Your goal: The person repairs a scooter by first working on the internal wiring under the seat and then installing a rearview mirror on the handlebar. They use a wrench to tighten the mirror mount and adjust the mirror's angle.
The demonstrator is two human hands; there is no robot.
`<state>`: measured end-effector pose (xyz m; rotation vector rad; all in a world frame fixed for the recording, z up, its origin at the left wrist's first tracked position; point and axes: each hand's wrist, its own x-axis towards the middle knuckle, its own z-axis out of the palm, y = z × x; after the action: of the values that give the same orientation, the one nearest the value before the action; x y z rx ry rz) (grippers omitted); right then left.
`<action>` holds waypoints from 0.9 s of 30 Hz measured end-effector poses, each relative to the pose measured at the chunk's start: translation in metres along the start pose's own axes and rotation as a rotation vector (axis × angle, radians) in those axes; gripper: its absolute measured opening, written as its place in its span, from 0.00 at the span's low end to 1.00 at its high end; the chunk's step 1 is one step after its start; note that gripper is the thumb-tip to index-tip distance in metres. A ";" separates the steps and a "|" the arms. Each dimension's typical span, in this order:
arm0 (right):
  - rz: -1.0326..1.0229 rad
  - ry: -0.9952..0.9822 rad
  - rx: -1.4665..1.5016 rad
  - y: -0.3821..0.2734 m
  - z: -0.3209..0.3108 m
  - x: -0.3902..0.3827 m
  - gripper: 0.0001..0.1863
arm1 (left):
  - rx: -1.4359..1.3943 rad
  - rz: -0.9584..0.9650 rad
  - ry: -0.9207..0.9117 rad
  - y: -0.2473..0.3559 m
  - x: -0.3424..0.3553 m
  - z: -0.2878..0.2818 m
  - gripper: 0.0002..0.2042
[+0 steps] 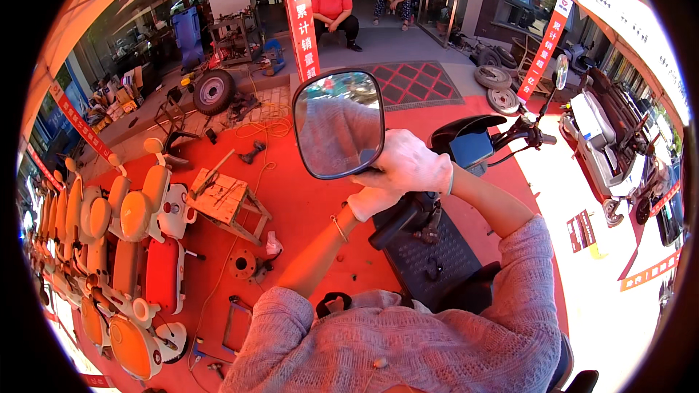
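Note:
A black-rimmed mirror [333,120] is raised in front of me, its glass reflecting a knitted sleeve. My right hand [415,160], in a white glove, is curled closed at the mirror's lower right. Just below it, my left hand [373,199], also gloved, is closed under the mirror; both hands touch, and whatever they grip there is hidden. The scooter I am at has a dark display [470,149], a right handlebar grip [547,140] with another mirror [561,73], and a ribbed black footboard [411,251] beneath my arms.
Several orange and white scooters [135,215] line the left, beside a wooden stool [222,193]. Tyres [213,91], tools and cords lie around. Two seated people [331,7] are at the doorway behind a red banner post [298,22]. More scooters [608,149] stand at right.

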<state>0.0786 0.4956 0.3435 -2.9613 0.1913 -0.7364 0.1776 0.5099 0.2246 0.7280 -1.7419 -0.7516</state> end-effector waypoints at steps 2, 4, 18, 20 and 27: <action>0.162 -0.162 0.302 0.024 0.011 0.016 0.11 | -0.103 -0.099 -0.076 -0.004 0.006 0.000 0.08; 0.345 -0.320 0.847 0.055 0.026 0.023 0.14 | -0.202 -0.210 -0.081 -0.001 0.007 0.008 0.09; 0.349 0.601 1.211 0.086 0.008 -0.073 0.15 | 0.100 -0.401 0.447 0.018 0.000 0.046 0.22; 0.337 0.600 1.357 0.070 0.002 -0.090 0.16 | 0.294 -0.405 0.464 0.012 -0.007 0.043 0.20; -0.175 0.315 0.132 0.029 0.000 -0.092 0.12 | 0.562 -0.258 0.355 0.005 -0.012 0.038 0.11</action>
<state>-0.0050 0.4800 0.2983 -2.7459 -0.0959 -1.1872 0.1436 0.5275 0.2123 1.3967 -1.5482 -0.2611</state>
